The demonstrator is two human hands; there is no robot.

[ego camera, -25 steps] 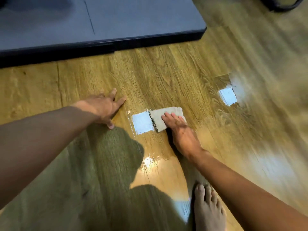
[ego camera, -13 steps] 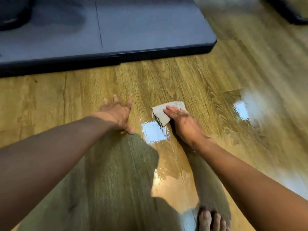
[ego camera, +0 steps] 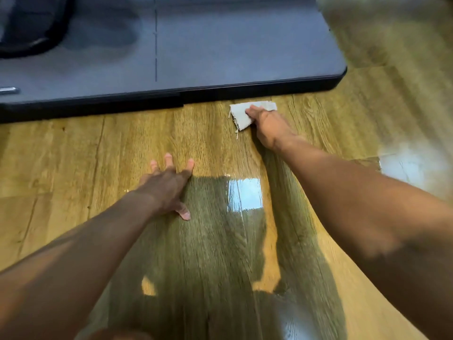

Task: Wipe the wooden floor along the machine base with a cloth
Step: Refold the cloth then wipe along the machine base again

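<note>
**Inspector:** Largest item first?

**Assistant:** Wooden floor (ego camera: 73,155), glossy plank grain, bright window glare between the arms. Next, the machine base (ego camera: 232,45): a flat grey slab with a rounded corner, black lower edge and a thin seam down its top. A dark curved part sits on it at far left, blurred.

**Inspector:** The hands?

**Assistant:** Left hand (ego camera: 166,187) is flat on the floor, fingers spread, holding nothing. Right hand (ego camera: 269,123) presses down on the cloth (ego camera: 241,116), fingers laid over it.

**Inspector:** The cloth?

**Assistant:** Pale woven fabric, folded, frayed threads at its left edge, lying just beside the base's black edge. Whether it touches cannot be told.
</note>
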